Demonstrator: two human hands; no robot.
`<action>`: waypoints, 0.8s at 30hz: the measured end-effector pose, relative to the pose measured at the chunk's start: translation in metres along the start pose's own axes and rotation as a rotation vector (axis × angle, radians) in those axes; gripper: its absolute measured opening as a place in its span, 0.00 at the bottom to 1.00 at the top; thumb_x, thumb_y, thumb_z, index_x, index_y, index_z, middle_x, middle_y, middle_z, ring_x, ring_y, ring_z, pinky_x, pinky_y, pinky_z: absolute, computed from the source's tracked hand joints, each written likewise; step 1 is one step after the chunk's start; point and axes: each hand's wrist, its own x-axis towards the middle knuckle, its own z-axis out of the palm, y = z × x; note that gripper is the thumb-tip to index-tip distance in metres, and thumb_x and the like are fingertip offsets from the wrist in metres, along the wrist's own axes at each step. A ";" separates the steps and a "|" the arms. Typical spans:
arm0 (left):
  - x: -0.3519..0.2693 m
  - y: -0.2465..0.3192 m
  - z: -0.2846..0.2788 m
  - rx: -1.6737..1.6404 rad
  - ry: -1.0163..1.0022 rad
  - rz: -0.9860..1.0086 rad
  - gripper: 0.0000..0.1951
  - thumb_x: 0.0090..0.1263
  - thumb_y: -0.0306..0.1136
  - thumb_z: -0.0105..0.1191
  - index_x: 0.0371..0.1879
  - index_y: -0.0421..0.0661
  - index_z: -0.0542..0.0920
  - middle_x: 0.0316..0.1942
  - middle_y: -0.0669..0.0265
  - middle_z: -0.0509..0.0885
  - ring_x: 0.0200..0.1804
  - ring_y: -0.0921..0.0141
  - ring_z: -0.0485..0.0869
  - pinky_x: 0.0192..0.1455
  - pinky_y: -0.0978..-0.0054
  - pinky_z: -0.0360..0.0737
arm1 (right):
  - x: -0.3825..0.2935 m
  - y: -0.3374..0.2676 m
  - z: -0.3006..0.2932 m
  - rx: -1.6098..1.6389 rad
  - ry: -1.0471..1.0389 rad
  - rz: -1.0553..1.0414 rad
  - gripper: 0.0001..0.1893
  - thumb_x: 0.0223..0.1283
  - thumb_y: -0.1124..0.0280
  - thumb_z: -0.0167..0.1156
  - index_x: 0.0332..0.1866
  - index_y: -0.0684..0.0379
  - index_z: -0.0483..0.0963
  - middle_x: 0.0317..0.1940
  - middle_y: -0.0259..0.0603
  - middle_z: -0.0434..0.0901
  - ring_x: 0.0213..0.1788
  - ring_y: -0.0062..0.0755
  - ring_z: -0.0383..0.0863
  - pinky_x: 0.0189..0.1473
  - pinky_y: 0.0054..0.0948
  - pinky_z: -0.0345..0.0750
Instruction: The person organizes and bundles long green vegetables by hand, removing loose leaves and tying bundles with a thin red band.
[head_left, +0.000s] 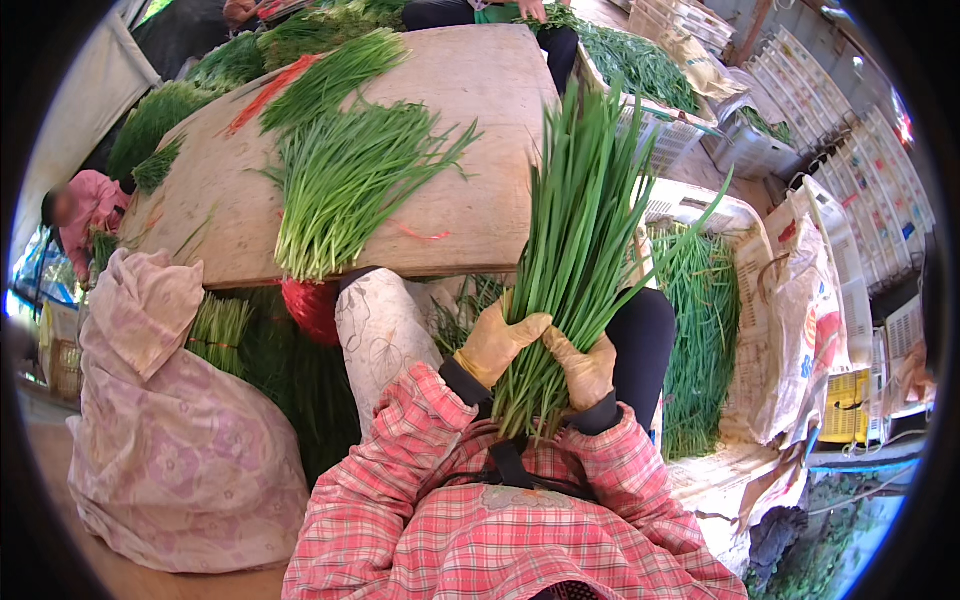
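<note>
Both my hands, in thin yellowish gloves, grip a large bunch of long green leaves that look like garlic chives above my lap. My left hand clasps its left side and my right hand its right side, the thumbs almost meeting in front. Pale stem ends point down towards my body; leaf tips fan upwards past the table's right edge. On the wooden table a loose pile of cut chives lies with its stems at the near edge. Behind it rests another bundle beside red ties.
At my right stands a white plastic crate of chives, with a second filled crate beyond. A cloth-covered heap and a tied bundle are at my left. One person is at far left, another across the table.
</note>
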 end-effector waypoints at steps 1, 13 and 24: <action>0.002 0.010 0.004 0.008 -0.001 0.037 0.19 0.69 0.35 0.54 0.54 0.38 0.71 0.46 0.68 0.78 0.46 0.76 0.74 0.53 0.77 0.72 | 0.005 -0.008 0.003 -0.011 -0.026 -0.008 0.23 0.52 0.70 0.69 0.51 0.66 0.70 0.43 0.38 0.79 0.41 0.25 0.79 0.44 0.24 0.76; 0.059 0.089 -0.004 0.122 -0.066 0.143 0.30 0.63 0.27 0.56 0.63 0.35 0.59 0.54 0.64 0.72 0.53 0.74 0.71 0.59 0.76 0.68 | 0.119 -0.050 0.025 0.158 -0.128 0.227 0.19 0.50 0.73 0.66 0.49 0.62 0.72 0.39 0.42 0.81 0.33 0.34 0.81 0.36 0.32 0.81; 0.067 0.052 -0.093 0.576 0.137 -0.082 0.39 0.60 0.38 0.59 0.63 0.26 0.56 0.60 0.38 0.67 0.64 0.55 0.68 0.65 0.69 0.66 | 0.219 0.034 -0.001 -0.971 -0.045 -0.532 0.34 0.62 0.55 0.55 0.67 0.65 0.56 0.59 0.61 0.68 0.58 0.54 0.71 0.59 0.38 0.67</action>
